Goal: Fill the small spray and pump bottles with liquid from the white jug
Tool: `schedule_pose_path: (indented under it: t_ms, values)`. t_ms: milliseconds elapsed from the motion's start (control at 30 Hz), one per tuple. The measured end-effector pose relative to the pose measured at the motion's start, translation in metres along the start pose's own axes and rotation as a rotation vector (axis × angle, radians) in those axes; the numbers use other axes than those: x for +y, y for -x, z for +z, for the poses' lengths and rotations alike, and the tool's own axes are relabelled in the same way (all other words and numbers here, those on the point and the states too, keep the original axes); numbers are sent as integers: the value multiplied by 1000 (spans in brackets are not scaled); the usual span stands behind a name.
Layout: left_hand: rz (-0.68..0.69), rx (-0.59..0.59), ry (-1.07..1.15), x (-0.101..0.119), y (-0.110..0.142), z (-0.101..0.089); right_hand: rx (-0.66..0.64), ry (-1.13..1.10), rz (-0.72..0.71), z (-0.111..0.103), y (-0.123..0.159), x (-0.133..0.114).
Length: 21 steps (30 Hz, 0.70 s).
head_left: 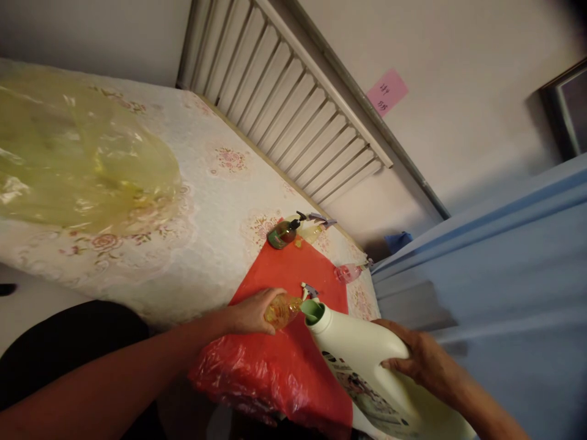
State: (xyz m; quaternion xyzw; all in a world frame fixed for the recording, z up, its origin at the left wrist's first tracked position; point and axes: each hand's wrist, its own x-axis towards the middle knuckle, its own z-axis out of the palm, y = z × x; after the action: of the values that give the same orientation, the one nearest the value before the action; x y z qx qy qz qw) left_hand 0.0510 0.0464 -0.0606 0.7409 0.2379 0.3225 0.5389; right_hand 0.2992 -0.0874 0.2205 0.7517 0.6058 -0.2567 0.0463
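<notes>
My left hand (254, 313) is wrapped round a small clear bottle (282, 310) with amber liquid, tilted so its neck points right. The bottle's neck is right at the open mouth of a large pale jug (367, 354). Inside that mouth the colour is green; whether liquid flows I cannot tell. With fingers and thumb on the jug's upper side, my right hand (419, 360) grips it, tilted toward the bottle. Just behind the jug's mouth a spray trigger head (309, 290) shows on the red plastic sheet (321, 275).
On the sheet's far side stand a dark green pump bottle (283, 233), a clear spray bottle (314, 231) and a pink bottle (347, 272). A yellow plastic bag (82, 159) covers the left of the flowered tablecloth (206, 244). A radiator (293, 98) and blue curtain (504, 263) border the table.
</notes>
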Motion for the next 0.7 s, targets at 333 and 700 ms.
schedule_pose_path:
  t_ms: [333,700]
  values:
    - [13,3,37,-4,-1,2,-18,-95,-51,6,-2,8]
    - [-50,19,-5,14,1,-2,114,-244,-37,31,-5,19]
